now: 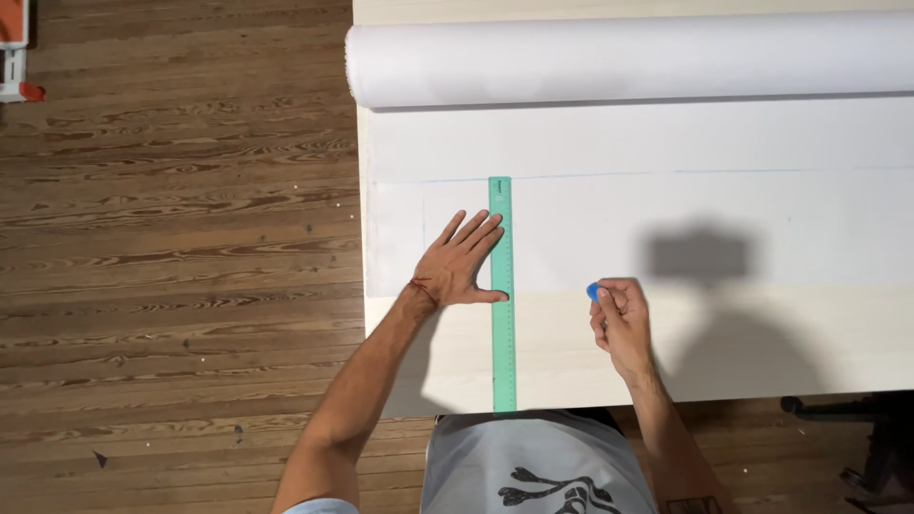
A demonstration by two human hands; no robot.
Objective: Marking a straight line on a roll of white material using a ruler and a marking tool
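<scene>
Left hand (460, 268) flat, fingers spread, pressing the long green ruler (502, 295) at frame centre onto smooth white fabric (666, 219); right hand (621, 324) pinches small blue chalk (592, 290) just right of it, over the pale bench (762, 343).

Pale wooden tabletop (724, 352), bare strip along its near edge. White fabric (666, 228) spread flat over most of it, ending short of the near edge and reaching almost to the left edge. Thick white fabric roll (628, 59) lies across the far side, parallel to the far edge. Faint blue chalk line (609, 174) runs along the fabric below the roll. Dark plank floor (171, 247) left of the tabletop. Orange-and-white object (13, 52) on the floor, far left corner. Black stand base (862, 447) below the tabletop's near right corner.
</scene>
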